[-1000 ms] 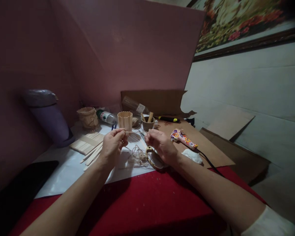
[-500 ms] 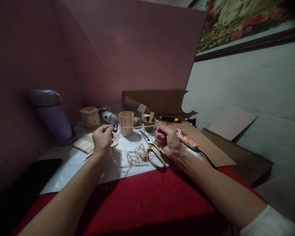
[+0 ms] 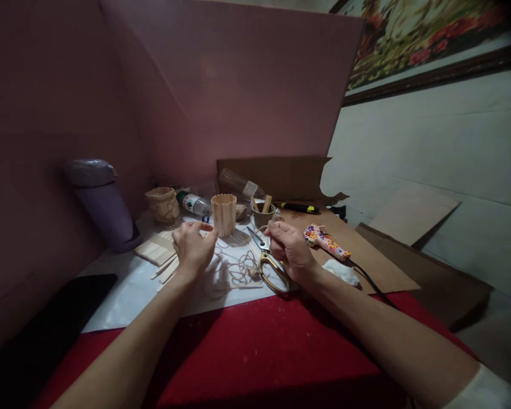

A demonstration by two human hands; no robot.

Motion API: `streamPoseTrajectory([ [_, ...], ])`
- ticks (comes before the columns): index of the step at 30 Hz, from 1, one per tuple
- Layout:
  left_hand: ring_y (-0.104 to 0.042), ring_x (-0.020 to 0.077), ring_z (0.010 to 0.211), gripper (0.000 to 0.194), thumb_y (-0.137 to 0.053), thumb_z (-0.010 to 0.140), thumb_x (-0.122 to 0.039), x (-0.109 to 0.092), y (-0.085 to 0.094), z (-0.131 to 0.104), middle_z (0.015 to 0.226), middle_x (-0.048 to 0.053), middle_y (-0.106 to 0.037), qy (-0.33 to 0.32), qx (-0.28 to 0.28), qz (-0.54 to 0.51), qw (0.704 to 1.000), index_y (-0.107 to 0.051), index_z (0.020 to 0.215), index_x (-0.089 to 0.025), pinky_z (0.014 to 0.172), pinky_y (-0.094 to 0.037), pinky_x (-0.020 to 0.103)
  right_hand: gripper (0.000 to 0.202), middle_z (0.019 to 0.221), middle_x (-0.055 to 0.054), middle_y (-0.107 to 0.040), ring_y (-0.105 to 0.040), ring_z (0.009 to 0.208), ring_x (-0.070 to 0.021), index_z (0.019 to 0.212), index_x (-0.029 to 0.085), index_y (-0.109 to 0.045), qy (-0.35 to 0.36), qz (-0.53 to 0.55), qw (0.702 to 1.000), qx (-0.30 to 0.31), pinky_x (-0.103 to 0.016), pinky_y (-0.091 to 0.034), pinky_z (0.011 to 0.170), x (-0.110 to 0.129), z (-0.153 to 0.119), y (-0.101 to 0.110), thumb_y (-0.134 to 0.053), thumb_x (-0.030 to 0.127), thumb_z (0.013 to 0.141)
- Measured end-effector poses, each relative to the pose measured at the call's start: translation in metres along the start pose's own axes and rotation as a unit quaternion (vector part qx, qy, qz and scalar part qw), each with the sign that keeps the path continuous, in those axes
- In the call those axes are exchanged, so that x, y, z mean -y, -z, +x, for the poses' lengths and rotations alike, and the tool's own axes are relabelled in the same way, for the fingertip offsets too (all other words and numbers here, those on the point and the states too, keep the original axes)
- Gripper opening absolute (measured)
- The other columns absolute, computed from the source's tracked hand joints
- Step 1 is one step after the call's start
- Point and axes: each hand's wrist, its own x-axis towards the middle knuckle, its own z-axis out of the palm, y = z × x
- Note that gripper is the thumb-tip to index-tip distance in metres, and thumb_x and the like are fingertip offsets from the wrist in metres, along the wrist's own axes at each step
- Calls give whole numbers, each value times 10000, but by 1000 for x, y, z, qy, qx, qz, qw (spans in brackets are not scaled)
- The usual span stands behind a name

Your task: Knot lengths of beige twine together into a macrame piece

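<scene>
Between my hands a thin strand of twine hangs slack over the white paper. My right hand is closed, pinching the twine between thumb and fingertips above the scissors. My left hand has thumb and index finger close together at the twine's other end; the grip itself is partly hidden. Gold-handled scissors lie beside my right hand, blades pointing away. A loose tangle of twine rests left of them. Behind my hands stands a cup of upright wooden sticks with a scalloped rim.
Wooden sticks lie left of my left hand. Behind are a decorated pot, a plastic bottle and a small pot holding sticks. A flower-patterned glue gun and a yellow-black cutter lie on cardboard.
The twine was stretched straight between my hands and now sags. My left hand has turned and come closer to my right. The whole view has shifted slightly.
</scene>
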Motion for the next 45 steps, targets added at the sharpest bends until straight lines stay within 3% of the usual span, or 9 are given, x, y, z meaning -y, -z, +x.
streamPoseTrajectory([
  [2, -523, 291, 989, 67, -609, 666, -224, -6, 2, -4, 930, 100, -627, -77, -21, 34, 996, -656, 689, -182, 865, -405, 455, 308, 403, 107, -279, -172, 359, -26, 670, 156, -542, 12, -37, 999, 12, -192, -89, 363, -2, -2, -3, -657, 433, 739],
  [4, -572, 209, 844, 111, -543, 748, -206, -16, 4, -11, 910, 76, -634, -124, 60, -70, 988, -648, 767, -176, 760, -463, 365, 318, 415, 97, -299, -201, 368, -30, 658, 151, -555, 19, -79, 996, 19, -193, -106, 361, -2, -5, -7, -662, 441, 730],
  [7, -508, 92, 504, 181, -531, 797, -294, -29, 4, -23, 869, 51, -634, -76, 223, -256, 938, -638, 868, -166, 485, -437, 256, 323, 415, 91, -321, -213, 363, -37, 661, 155, -557, 11, -126, 992, 23, -201, -112, 349, -2, -8, -11, -661, 453, 727],
  [9, -488, 88, 443, 242, -567, 780, -359, -35, 3, -29, 678, 18, -601, -21, 338, -299, 892, -640, 888, -154, 409, -391, 225, 326, 411, 93, -323, -207, 357, -37, 662, 161, -545, 2, -136, 990, 22, -204, -106, 344, -2, -9, -12, -659, 459, 728],
  [11, -492, 94, 441, 256, -611, 745, -387, -36, 1, -32, 600, 3, -571, 5, 379, -314, 871, -647, 830, -148, 396, -378, 217, 338, 408, 94, -316, -200, 356, -35, 637, 167, -526, -3, -137, 990, 21, -203, -102, 344, -2, -9, -12, -664, 463, 722],
  [15, -431, 78, 432, 182, -638, 716, -334, -35, -1, -33, 516, -19, -530, -12, 344, -272, 899, -655, 700, -153, 415, -342, 209, 362, 409, 91, -302, -201, 363, -35, 590, 174, -498, -13, -122, 992, 29, -202, -109, 349, -4, -8, -10, -677, 464, 710],
  [24, -482, 104, 479, 158, -545, 760, -263, -25, -1, -24, 541, -2, -577, -68, 214, -131, 966, -662, 733, -159, 472, -368, 219, 251, 415, 104, -295, -164, 363, -26, 694, 156, -561, -42, -35, 997, 54, -190, -84, 364, -6, -4, -3, -672, 379, 728],
  [40, -534, 136, 510, 144, -558, 736, -252, -15, -5, -16, 544, 11, -606, -36, 195, -131, 971, -659, 670, -172, 518, -394, 249, 274, 416, 83, -356, -216, 352, -25, 646, 155, -534, -42, -33, 996, 69, -188, -104, 362, -8, -3, 0, -628, 378, 776],
  [45, -637, 189, 771, 228, -542, 697, -107, -18, -2, -17, 867, 76, -716, -84, 167, -51, 981, -719, 818, -185, 721, -468, 304, 213, 443, 57, -475, -298, 363, -38, 722, 157, -563, -57, -70, 994, 61, -174, -166, 367, -6, -5, -5, -653, 350, 733],
])
